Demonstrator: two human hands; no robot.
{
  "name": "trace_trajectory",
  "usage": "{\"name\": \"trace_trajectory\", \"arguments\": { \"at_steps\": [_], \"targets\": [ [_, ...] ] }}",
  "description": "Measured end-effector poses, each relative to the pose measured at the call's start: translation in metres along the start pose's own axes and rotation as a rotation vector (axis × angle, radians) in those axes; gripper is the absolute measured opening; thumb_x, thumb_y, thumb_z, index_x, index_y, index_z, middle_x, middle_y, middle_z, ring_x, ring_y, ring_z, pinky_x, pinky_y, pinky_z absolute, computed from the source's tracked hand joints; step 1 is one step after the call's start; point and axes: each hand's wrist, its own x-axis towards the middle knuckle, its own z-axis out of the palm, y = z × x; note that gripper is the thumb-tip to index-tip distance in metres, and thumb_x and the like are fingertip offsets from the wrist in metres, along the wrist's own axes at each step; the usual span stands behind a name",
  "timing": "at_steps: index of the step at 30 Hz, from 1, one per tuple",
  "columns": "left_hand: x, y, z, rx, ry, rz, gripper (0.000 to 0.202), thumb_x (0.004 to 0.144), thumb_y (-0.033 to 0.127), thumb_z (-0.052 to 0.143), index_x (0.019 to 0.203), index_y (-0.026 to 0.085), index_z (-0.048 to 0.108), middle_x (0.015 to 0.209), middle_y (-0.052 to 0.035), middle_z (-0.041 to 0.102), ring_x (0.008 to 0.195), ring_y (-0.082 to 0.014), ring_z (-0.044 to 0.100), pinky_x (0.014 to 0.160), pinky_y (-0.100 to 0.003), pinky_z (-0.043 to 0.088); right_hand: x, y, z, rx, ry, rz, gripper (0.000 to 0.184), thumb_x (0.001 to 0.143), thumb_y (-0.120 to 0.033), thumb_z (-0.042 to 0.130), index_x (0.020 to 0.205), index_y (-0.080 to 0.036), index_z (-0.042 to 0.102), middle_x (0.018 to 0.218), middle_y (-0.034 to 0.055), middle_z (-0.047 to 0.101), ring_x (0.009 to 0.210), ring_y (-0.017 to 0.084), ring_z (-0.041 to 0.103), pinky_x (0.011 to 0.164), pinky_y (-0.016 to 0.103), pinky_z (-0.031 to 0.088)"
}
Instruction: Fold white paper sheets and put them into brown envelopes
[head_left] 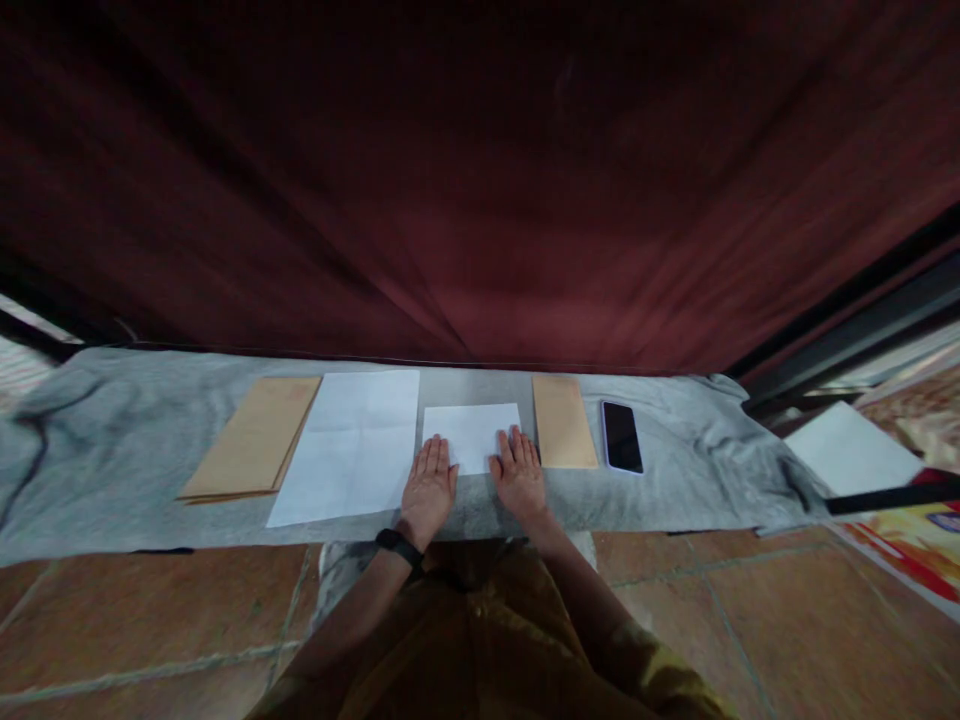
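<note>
Small white paper [471,437] flat on grey cloth [697,485]. Left hand [430,482] rests at its 8 o'clock, right hand [520,478] at its 4 o'clock; fingers of both extended, palms down, gripping nothing. Larger white sheet [349,450] at 9 o'clock; brown paper [566,425], then phone [622,438], at 3 o'clock.

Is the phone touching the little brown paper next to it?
Apart: the head view shows a strip of grey cloth between the phone and the little brown paper.
</note>
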Motion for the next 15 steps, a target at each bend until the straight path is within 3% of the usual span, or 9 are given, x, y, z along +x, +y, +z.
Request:
{"name": "trace_trajectory", "arguments": {
  "at_steps": [4, 9, 12, 15],
  "targets": [
    [0.001, -0.003, -0.001, -0.196, 0.033, -0.081, 0.052, 0.095, 0.025, 0.04, 0.142, 0.003, 0.046, 0.158, -0.0215, 0.038, 0.149, -0.0301, 0.031, 0.12, -0.049, 0.033, -0.003, 0.001, -0.007, 0.025, -0.006, 0.022, 0.055, 0.101, -0.03, 0.047, 0.152, -0.009, 0.04, 0.159, 0.0198, 0.036, 0.146, 0.032, 0.036, 0.117, 0.052, 0.032],
    [0.015, -0.009, -0.009, -0.5, 0.043, -0.404, 0.044, 0.088, 0.021, 0.051, 0.13, 0.011, 0.057, 0.15, -0.0175, 0.049, 0.14, -0.0286, 0.046, 0.117, -0.045, 0.038, -0.005, -0.013, -0.015, 0.092, -0.077, -0.105, 0.052, 0.102, -0.03, 0.044, 0.151, -0.015, 0.042, 0.16, 0.0123, 0.037, 0.148, 0.029, 0.032, 0.12, 0.051, 0.03],
    [0.027, -0.011, -0.021, -0.623, 0.079, -0.495, 0.036, 0.084, 0.021, 0.058, 0.119, 0.017, 0.062, 0.13, -0.0131, 0.065, 0.128, -0.027, 0.057, 0.11, -0.043, 0.045, -0.007, -0.023, -0.017, 0.118, -0.138, -0.17, 0.048, 0.102, -0.034, 0.045, 0.147, -0.018, 0.047, 0.158, 0.0104, 0.041, 0.146, 0.028, 0.037, 0.12, 0.052, 0.028],
    [0.038, -0.008, -0.038, -0.899, 0.116, -0.608, 0.036, 0.076, 0.018, 0.066, 0.112, 0.019, 0.064, 0.099, -0.006, 0.073, 0.101, -0.0225, 0.069, 0.091, -0.036, 0.055, -0.008, -0.027, -0.018, 0.123, -0.161, -0.167, 0.047, 0.102, -0.035, 0.047, 0.146, -0.018, 0.048, 0.156, 0.0111, 0.044, 0.144, 0.028, 0.039, 0.121, 0.053, 0.027]
  ]
}}
